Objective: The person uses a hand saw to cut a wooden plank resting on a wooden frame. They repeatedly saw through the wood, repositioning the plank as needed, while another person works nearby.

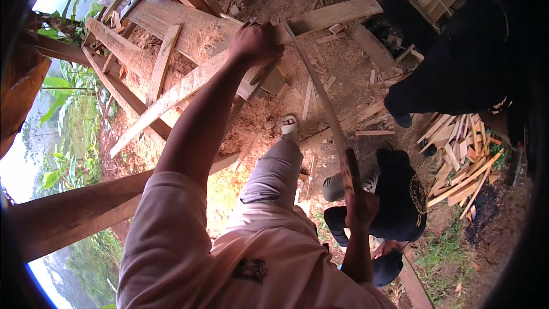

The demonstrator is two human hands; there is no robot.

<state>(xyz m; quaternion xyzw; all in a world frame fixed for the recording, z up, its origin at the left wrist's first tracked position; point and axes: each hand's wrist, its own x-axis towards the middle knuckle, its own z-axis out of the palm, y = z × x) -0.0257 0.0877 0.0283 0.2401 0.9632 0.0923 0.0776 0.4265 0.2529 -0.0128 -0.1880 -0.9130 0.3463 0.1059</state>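
My left hand (255,44) is closed over a long wooden board (189,84), which slants from the lower left up to the far right. My right hand (363,208) grips the dark handle of a long handsaw (320,94), seen nearly edge-on. The far end of its blade lies against the board, just right of my left hand. Beneath the board stands a wooden support (251,87), partly hidden by my left forearm. My sandalled foot (289,124) is below the board.
Sawdust and offcuts cover the ground. A wide plank (166,14) lies at the far left, and a thick beam (80,209) crosses the lower left. One person in dark clothes (400,194) crouches at right; another (457,63) is farther up. Sticks (466,154) are heaped at right.
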